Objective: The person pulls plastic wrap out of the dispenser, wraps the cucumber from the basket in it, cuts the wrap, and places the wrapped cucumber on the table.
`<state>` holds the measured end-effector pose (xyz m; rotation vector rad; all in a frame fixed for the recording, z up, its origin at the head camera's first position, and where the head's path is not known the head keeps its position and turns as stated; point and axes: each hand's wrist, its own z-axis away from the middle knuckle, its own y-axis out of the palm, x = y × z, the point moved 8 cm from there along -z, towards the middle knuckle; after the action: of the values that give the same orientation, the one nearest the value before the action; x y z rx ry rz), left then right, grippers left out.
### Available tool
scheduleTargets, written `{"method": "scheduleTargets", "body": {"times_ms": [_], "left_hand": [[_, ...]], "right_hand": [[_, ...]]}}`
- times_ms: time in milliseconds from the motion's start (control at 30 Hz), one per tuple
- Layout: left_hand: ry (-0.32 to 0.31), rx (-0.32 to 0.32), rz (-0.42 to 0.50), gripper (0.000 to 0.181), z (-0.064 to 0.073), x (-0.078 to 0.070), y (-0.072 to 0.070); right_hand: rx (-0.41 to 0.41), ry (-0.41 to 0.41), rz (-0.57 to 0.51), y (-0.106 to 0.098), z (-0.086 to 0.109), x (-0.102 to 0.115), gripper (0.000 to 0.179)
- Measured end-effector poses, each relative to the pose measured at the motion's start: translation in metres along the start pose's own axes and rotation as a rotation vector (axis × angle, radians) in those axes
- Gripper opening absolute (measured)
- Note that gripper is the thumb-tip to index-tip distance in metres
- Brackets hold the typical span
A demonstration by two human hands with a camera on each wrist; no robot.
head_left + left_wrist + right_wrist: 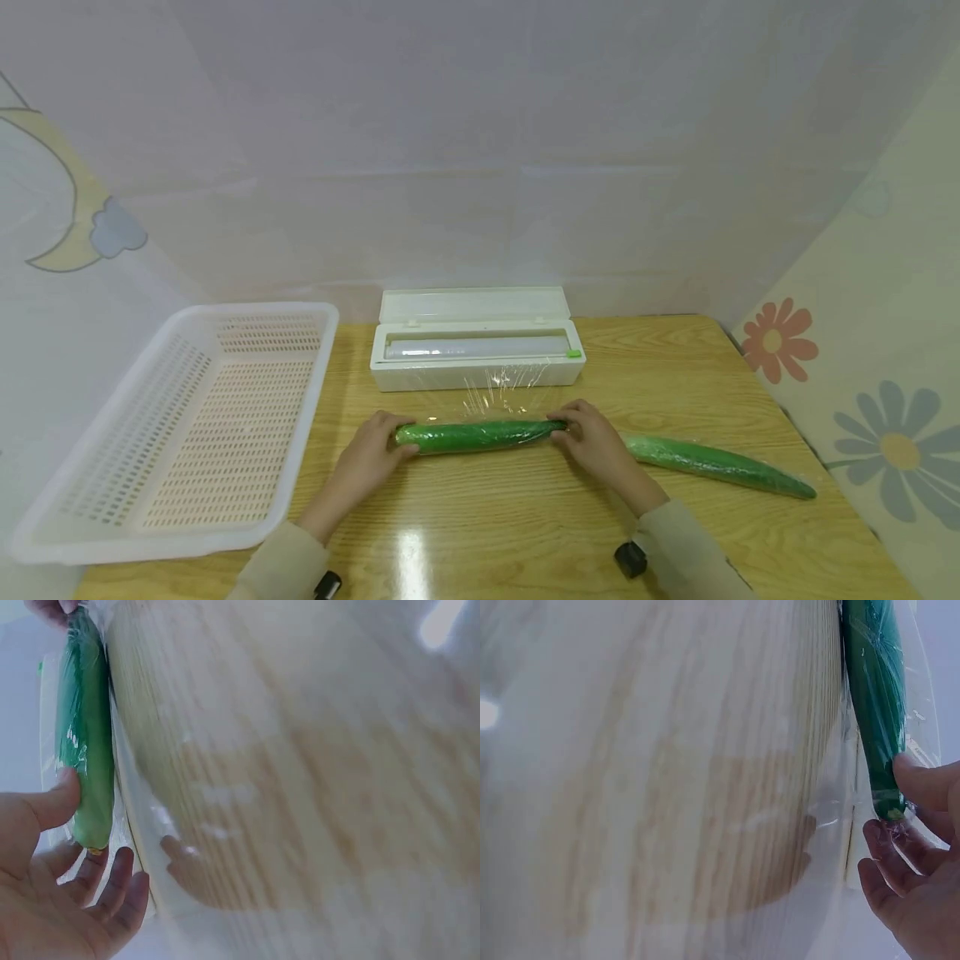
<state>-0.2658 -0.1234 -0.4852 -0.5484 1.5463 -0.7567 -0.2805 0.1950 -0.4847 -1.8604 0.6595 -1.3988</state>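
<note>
A long green cucumber (480, 435) lies crosswise in front of the cling film box, with clear film (491, 400) over it and stretching back toward the box. My left hand (375, 450) holds its paler left end, the thumb on the near side in the left wrist view (52, 802). At the darker, tapered right end, my right hand (592, 442) grips the cucumber and the film around it. The right wrist view shows the thumb against the cucumber (877, 697), with crumpled film at the tip by the fingers.
A white cling film box (476, 377) stands at the back with its lid (474, 305) raised and a film roll (480, 347) inside. A white perforated basket (309, 417) is at the left. Another film-wrapped cucumber (720, 465) lies at the right on the wooden table (480, 525).
</note>
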Motion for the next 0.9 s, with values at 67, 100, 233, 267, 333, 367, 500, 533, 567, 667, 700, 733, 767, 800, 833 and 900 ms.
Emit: {"method": "scheduleTargets", "body": {"times_ms": [67,100,233,267,333,367,500,533,567,667,700,733,767,800,833,900], "left_hand": [[-0.023,-0.008,0.030,0.046,-0.001,0.002,-0.001],[-0.041,-0.013,0.045,0.045,-0.002,0.003,-0.001],[-0.101,-0.029,0.068,0.038,-0.004,0.007,-0.002],[-0.114,-0.031,0.069,0.037,-0.005,0.007,-0.002],[-0.128,-0.033,0.064,0.036,-0.006,0.008,-0.002],[-0.135,-0.033,0.061,0.037,-0.007,0.008,-0.001],[-0.151,-0.031,0.049,0.044,-0.010,0.009,-0.001],[-0.150,-0.031,0.036,0.046,-0.011,0.009,-0.001],[-0.148,-0.031,0.022,0.048,-0.011,0.009,0.000],[-0.121,-0.031,-0.026,0.054,-0.012,0.007,0.000],[-0.110,-0.033,-0.041,0.056,-0.011,0.007,0.000],[-0.101,-0.033,-0.049,0.057,-0.011,0.006,-0.001],[-0.093,-0.036,-0.049,0.056,-0.011,0.005,-0.001],[-0.084,-0.040,-0.046,0.055,-0.010,0.005,-0.001],[-0.081,-0.043,-0.037,0.053,-0.010,0.004,-0.002],[-0.081,-0.056,-0.021,0.047,-0.010,0.004,-0.004]], "right_hand": [[-0.009,0.007,-0.024,0.000,-0.001,-0.001,0.026],[-0.019,0.009,-0.036,0.001,-0.001,-0.001,0.025],[-0.068,0.006,-0.087,0.000,-0.006,0.000,0.020],[-0.079,0.009,-0.086,0.000,-0.007,0.000,0.017],[-0.101,0.016,-0.077,0.000,-0.009,0.001,0.014],[-0.108,0.020,-0.066,-0.001,-0.009,0.001,0.013],[-0.130,0.016,-0.012,-0.001,-0.011,0.004,0.018],[-0.131,0.013,-0.007,-0.001,-0.011,0.004,0.020],[-0.130,0.015,-0.005,-0.001,-0.011,0.004,0.023],[-0.115,0.021,-0.008,0.001,-0.012,0.004,0.028],[-0.109,0.023,-0.007,0.001,-0.012,0.003,0.029],[-0.106,0.022,-0.004,0.002,-0.013,0.003,0.030],[-0.102,0.024,0.000,0.002,-0.013,0.003,0.031],[-0.099,0.019,0.006,0.003,-0.014,0.004,0.031],[-0.099,0.013,0.013,0.003,-0.014,0.004,0.030],[-0.103,0.015,0.023,0.003,-0.016,0.004,0.027]]}}
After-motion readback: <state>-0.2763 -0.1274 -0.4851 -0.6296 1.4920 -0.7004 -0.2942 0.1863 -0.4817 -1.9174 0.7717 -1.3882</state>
